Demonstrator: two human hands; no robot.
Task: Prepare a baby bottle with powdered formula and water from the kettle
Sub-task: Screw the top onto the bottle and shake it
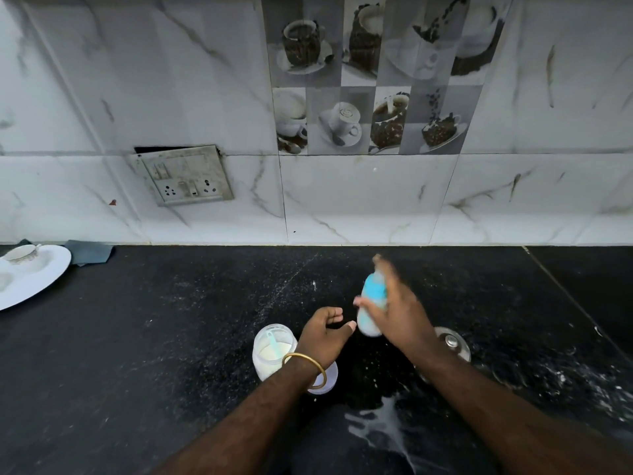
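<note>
Head view is showing the baby bottle blurred and tilted in the right hand, which is wrapping closed around its blue collar and upper body, above the black table. It is looking like a shake to mix, though I'm judging that from the blur. The left hand is hovering just left of the bottle, fingers loosely curled and holding nothing. Further left of the bottle, the open formula jar is sitting with a pale scoop standing in the powder. Below the bottle, a milky spill is spreading on the table. I'd guess the bottle is light, stiff plastic and probably wet, so slippery; gripping around the collar, where the ridge is giving purchase, seems safest. Just right of the bottle, a steel lid is lying partly behind the forearm.
</note>
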